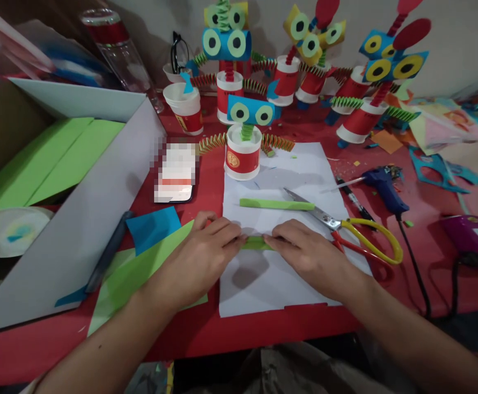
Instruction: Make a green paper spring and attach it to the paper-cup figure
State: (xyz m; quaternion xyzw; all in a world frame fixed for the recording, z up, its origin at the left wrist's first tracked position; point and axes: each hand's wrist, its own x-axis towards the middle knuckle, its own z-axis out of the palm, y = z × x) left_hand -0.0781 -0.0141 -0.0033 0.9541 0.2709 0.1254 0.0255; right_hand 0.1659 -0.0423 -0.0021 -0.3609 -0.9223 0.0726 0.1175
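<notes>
A short green paper strip (257,243) lies between my hands above the white sheet (247,295). My left hand (212,246) pinches its left end, and my right hand (304,249) pinches its right end. Just beyond them, a second folded green strip (275,204) rests on the sheet, its right end by the scissors (333,221) with yellow and red handles. Behind it stands a red and white paper-cup figure (242,156) with a blue head and folded paper arms. Green paper (127,279) and a blue piece (154,229) lie left, partly under my left forearm.
A white box (99,164) with green sheets fills the left side, near a phone (177,172). At right are a blue glue gun (384,189), a black pen (356,202) and a purple device (472,241). Several cup figures (360,123) line the back.
</notes>
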